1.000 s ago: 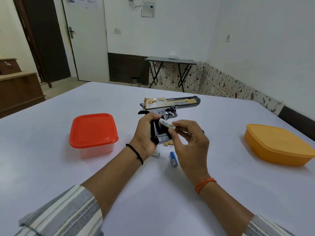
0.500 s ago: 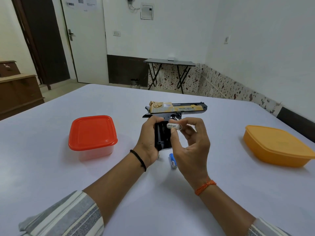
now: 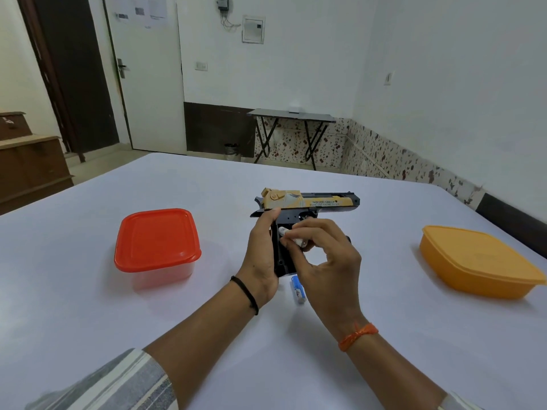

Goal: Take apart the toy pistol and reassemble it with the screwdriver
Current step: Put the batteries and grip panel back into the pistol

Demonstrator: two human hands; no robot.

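Left hand [image 3: 262, 250] curls round the back of the toy pistol [image 3: 307, 202] grip, thumb up along its side, holding it upright above the tabletop [image 3: 207, 335] with the barrel pointing to the right. Right hand [image 3: 322, 255], wrist bent and fingers arched, pinches a small white battery [image 3: 291, 236] against the open side of the black grip. Just beneath the hands a blue battery [image 3: 297, 290] lies on the tabletop. Well out to the left of the left hand sits a red-lidded container [image 3: 157, 247]; well to the right of the right hand, an orange container [image 3: 479, 261].
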